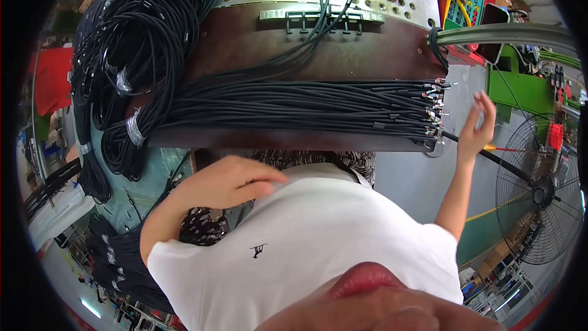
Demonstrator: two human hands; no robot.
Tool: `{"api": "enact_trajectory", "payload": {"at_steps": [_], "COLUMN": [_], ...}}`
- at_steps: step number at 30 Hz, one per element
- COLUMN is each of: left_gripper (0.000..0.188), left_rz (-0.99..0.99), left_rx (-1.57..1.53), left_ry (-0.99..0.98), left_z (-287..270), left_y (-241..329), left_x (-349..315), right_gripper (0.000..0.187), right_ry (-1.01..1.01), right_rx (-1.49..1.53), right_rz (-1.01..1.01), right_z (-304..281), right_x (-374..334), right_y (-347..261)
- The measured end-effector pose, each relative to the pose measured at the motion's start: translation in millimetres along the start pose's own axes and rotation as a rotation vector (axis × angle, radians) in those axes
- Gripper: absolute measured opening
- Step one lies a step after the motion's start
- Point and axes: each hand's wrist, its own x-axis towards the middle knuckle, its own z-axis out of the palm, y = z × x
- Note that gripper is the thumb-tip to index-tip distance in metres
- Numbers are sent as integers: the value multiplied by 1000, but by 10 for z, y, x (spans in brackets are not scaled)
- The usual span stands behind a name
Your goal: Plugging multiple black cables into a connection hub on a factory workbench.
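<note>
Head: cables [294, 107] lie across the table [380, 49].
Left hand [226, 181]: empty, fingers loose.
Right hand [478, 129]: empty, fingers released, near the ends [436, 110].
Handling: probably bendy, heavy bunched; grip behind the ends.

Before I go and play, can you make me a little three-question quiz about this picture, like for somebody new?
1. Which is nearer the metal tips of the black cables: the left hand or the right hand?
2. True or false: the left hand is gripping the black cables.
3. Fill the gap: the person's shirt is ____.

Key: 1. the right hand; 2. false, it is empty; 3. white.
</note>
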Motion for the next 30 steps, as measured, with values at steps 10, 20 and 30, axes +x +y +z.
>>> {"api": "enact_trajectory", "payload": {"at_steps": [10, 20, 30], "left_gripper": [60, 48, 27], "left_rz": [334, 18, 276], "left_rx": [939, 1173, 1049], "left_ry": [793, 1001, 999], "left_z": [192, -563, -742], "left_y": [143, -38, -148], "left_x": [1392, 1149, 1378], "right_gripper": [47, 38, 38], "right_ry": [-407, -1016, -1200], "right_rx": [-167, 119, 259], "right_rz": [-1054, -704, -34], "right_z": [1856, 1519, 1680], "right_x": [992, 1347, 1532], "right_y": [-1133, -1299, -989]}}
